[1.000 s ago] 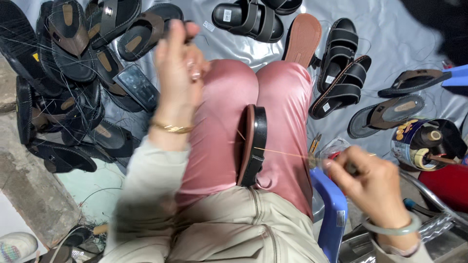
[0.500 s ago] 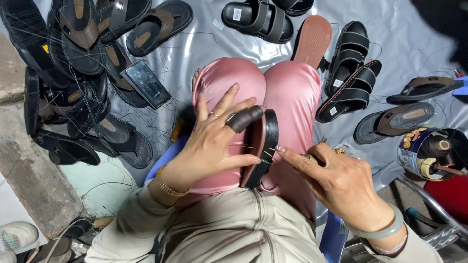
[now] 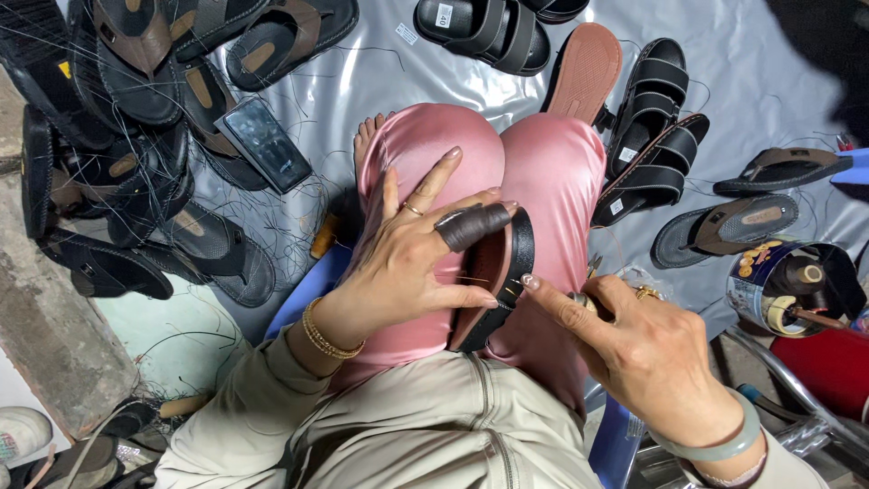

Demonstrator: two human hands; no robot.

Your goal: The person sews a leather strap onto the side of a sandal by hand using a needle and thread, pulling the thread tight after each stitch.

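Note:
A dark brown sandal (image 3: 507, 272) stands on its edge between my knees, which are in pink trousers (image 3: 561, 181). My left hand (image 3: 407, 263) grips the sandal from the left, thumb on its rim. A dark leather guard (image 3: 471, 225) covers that hand's index finger and lies across the sandal's top. My right hand (image 3: 634, 344) is close on the right, closed round a small metal tool (image 3: 579, 302), its index fingertip touching the sandal's edge. The tool's tip is hidden.
Several dark sandals lie piled at the left (image 3: 118, 136) and more at the upper right (image 3: 652, 136) on a grey sheet (image 3: 380, 81). A phone (image 3: 262, 143) lies by the pile. A tin with thread spools (image 3: 787, 290) stands at the right. A blue stool (image 3: 308, 290) is under me.
My left hand came down from high up at the left onto the sandal. My right hand moved in from the right to the sandal's edge.

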